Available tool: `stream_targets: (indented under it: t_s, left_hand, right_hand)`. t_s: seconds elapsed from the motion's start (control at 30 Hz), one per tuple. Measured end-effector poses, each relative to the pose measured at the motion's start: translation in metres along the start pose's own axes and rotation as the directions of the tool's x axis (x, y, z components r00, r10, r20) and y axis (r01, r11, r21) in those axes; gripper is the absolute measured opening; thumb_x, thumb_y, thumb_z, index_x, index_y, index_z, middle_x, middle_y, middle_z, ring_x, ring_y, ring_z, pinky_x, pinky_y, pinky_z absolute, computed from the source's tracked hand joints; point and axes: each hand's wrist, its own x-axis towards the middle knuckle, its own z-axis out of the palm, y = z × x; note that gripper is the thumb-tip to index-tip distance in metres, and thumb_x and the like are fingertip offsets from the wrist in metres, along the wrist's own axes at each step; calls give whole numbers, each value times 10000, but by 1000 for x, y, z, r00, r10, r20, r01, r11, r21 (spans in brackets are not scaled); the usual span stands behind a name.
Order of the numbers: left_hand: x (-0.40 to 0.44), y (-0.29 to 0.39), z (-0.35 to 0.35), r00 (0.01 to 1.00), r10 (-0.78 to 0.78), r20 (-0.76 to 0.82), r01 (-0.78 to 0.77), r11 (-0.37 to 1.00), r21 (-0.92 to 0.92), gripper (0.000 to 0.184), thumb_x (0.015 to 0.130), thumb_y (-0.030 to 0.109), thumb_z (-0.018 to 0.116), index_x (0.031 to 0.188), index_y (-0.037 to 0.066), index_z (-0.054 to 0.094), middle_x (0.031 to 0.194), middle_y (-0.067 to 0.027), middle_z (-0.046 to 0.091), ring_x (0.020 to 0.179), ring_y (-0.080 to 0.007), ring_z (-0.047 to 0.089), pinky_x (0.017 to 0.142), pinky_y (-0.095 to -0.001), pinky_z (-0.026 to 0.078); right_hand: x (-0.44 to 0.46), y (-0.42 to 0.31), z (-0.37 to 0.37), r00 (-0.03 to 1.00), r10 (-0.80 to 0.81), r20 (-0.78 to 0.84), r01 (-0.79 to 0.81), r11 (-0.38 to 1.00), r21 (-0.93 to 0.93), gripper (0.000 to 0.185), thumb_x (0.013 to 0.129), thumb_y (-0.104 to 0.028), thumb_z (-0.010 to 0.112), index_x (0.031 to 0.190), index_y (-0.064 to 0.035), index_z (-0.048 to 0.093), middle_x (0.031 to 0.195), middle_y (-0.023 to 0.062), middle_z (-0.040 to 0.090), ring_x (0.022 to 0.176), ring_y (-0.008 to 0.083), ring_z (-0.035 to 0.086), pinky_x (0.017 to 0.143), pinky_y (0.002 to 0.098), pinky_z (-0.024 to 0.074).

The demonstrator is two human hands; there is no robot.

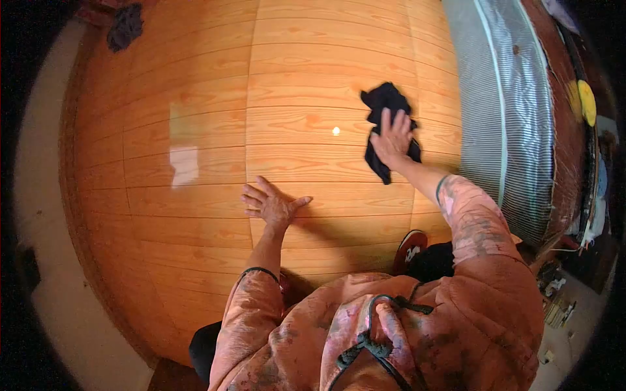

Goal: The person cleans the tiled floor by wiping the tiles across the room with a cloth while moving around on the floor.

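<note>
A black cloth [385, 98] lies crumpled on the wood-patterned floor [300, 150], right of centre. Pressing on its middle is my right hand [394, 138], palm down with the fingers apart; cloth shows above and below it. My left hand [274, 203] is spread near the floor at centre left, with nothing in it, its thumb pointing right. Whether its palm touches the surface is hard to tell.
Along the right side runs a striped, shiny mattress-like pad [508, 111]. A dark bunched cloth [125, 27] lies at the upper left. A yellow object [587, 103] sits at the far right. My shoe [411, 249] shows below the right hand.
</note>
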Motion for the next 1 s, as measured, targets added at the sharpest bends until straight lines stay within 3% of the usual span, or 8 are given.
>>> stream_targets:
  t_s: [0.3, 0.5, 0.6, 0.67, 0.8, 0.87, 0.9, 1.0]
  left_hand:
    - [2, 2, 3, 999, -33, 5, 33, 996, 85, 1509, 486, 757, 766, 1496, 48, -102, 1506, -345, -157, 1381, -546, -149, 1040, -730, -1]
    - [7, 4, 16, 992, -115, -49, 122, 975, 183, 1506, 462, 746, 786, 1508, 73, -64, 1521, -317, -162, 1406, -503, -138, 1055, -714, 57]
    - [-2, 6, 9, 996, -59, -67, 64, 995, 74, 1513, 459, 725, 801, 1510, 102, -93, 1529, -299, -168, 1409, -497, -134, 1061, -708, 29]
    - [-10, 5, 8, 995, -30, -100, 38, 996, 76, 1437, 523, 741, 761, 1518, 112, -64, 1544, -285, -122, 1417, -495, -91, 1076, -688, 32]
    - [36, -54, 61, 856, 239, -458, -184, 969, 163, 1134, 737, 796, 513, 1524, 92, 98, 1544, -282, 103, 1426, -466, 75, 1115, -615, 113]
    - [66, -66, 42, 784, 307, -540, -266, 952, 155, 1064, 780, 781, 463, 1519, 90, 131, 1548, -244, 148, 1433, -426, 107, 1113, -615, 125]
    - [84, -67, 30, 741, 338, -580, -308, 939, 154, 1031, 802, 773, 438, 1517, 89, 148, 1551, -225, 170, 1437, -406, 123, 1112, -616, 132]
    - [122, -62, -14, 745, 242, -621, -178, 970, 164, 973, 830, 753, 409, 1502, 80, 209, 1550, -197, 207, 1434, -383, 161, 1124, -590, 125]
  right_hand:
    - [-2, -287, 14, 839, -508, -196, 543, 809, 226, 645, 838, -297, 556, 1439, -145, 378, 1502, 242, 250, 1388, 456, 176, 1022, 695, 208]
    - [-16, -211, 14, 605, -780, -156, 783, 548, 294, 493, 824, -280, 576, 1315, -247, 553, 1525, 154, 266, 1426, 377, 157, 1089, 656, 170]
    - [-30, -116, 23, 782, -544, -304, 611, 766, 200, 507, 724, -227, 666, 1227, -249, 606, 1466, 132, 370, 1402, 365, 239, 1083, 648, 187]
    - [-35, -37, 23, 815, -404, -415, 473, 878, 75, 507, 643, -200, 690, 1144, -191, 612, 1329, 178, 458, 1240, 393, 403, 997, 583, 334]
    - [-72, 119, 1, 865, 32, -501, -41, 999, -7, 551, 641, -156, 649, 1169, -93, 508, 1135, 222, 470, 1038, 414, 461, 872, 520, 406]
    - [-92, 179, 23, 817, 418, -396, -468, 883, -32, 616, 798, -267, 587, 1356, -96, 390, 1342, 265, 414, 1203, 471, 409, 992, 555, 343]
    - [-89, 197, 36, 665, 715, -219, -651, 697, 300, 680, 877, -356, 544, 1447, -85, 290, 1493, 268, 274, 1359, 444, 282, 1101, 551, 242]
    - [-44, 185, 7, 372, 925, 82, -881, 324, 345, 652, 931, -376, 470, 1472, -73, 270, 1515, 262, 248, 1383, 419, 274, 1134, 512, 227]
